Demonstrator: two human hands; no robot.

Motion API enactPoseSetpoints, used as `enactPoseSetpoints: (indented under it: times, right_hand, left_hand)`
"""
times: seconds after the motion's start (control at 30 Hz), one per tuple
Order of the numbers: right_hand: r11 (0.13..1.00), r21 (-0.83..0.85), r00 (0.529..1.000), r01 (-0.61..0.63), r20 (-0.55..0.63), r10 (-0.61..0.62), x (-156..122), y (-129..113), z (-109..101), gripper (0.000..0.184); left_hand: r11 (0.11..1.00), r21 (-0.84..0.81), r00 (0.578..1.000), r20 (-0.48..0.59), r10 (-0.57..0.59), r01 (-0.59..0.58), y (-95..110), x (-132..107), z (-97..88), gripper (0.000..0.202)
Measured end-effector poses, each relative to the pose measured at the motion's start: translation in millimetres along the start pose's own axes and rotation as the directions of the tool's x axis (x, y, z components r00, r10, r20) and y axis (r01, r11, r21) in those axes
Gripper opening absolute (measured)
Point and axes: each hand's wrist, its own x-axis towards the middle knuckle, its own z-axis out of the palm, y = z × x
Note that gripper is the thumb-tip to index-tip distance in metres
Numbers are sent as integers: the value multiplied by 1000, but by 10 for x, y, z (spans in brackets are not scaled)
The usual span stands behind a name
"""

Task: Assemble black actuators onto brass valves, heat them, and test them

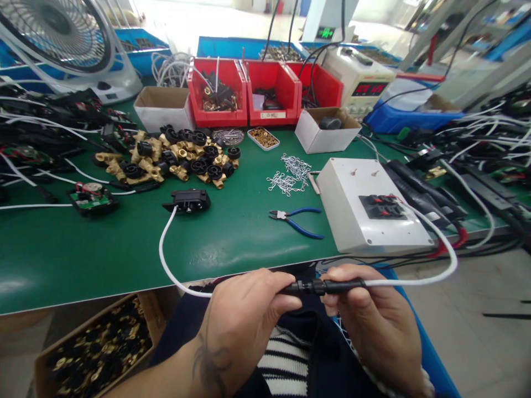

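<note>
In front of my lap, my left hand (244,312) pinches a black cable connector (296,288) between thumb and fingers. Its white cable (166,251) curves up to a black plastic housing (191,201) on the table. My right hand (379,318) grips a second black cable connector (342,286), whose white cable (450,268) loops back to a white box (373,207) with a black terminal block (381,207) on top. End to end, the two connectors meet between my hands; whether they are locked together I cannot tell. Blue-handled cutters (296,221) lie beyond them.
Brass fittings with black caps (178,155) are heaped at the back left, near metal clips (292,174). Red bins (274,91) and a power supply (357,77) stand behind. Wired units (93,198) crowd the left. Below the table edge sits a carton of fittings (155,312).
</note>
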Motion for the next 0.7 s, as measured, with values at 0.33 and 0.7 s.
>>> enactPoseSetpoints:
  times: [0.33,0.7]
  right_hand:
    - [999,-36,996,41,79,-38,28,-13,5,13]
    - [920,-281,930,-272,168,326,54,172,-415,28]
  left_hand:
    - [998,51,994,106,28,-34,17,0,-31,32]
    - [996,85,979,197,-49,32,-181,80,7,39]
